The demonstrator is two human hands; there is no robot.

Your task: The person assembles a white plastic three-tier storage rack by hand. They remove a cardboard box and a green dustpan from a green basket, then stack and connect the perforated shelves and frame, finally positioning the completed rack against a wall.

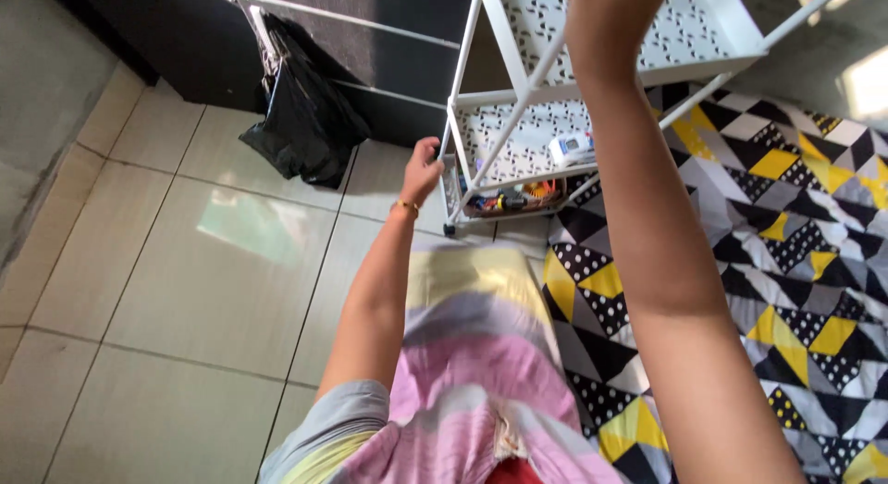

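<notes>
Your right forearm fills the near right of the view, rising to your right hand point(606, 21) at the top edge, where it meets a slanted white post of the rack point(518, 123); the fingers are cut off by the frame, so you cannot tell whether they are closed on it. Below you is your striped dress in pink, yellow and grey. Your left hand point(421, 169), a thin bracelet at the wrist, reaches the rack's left corner post with fingers curled at it; the grip itself is hidden. The rack stands on the tiled floor point(185, 262), its perforated white shelves holding a small white box point(573, 149) and, lower, colourful small items. A black bag point(305, 114) sits left of it, a patterned mattress point(786, 262) right.
</notes>
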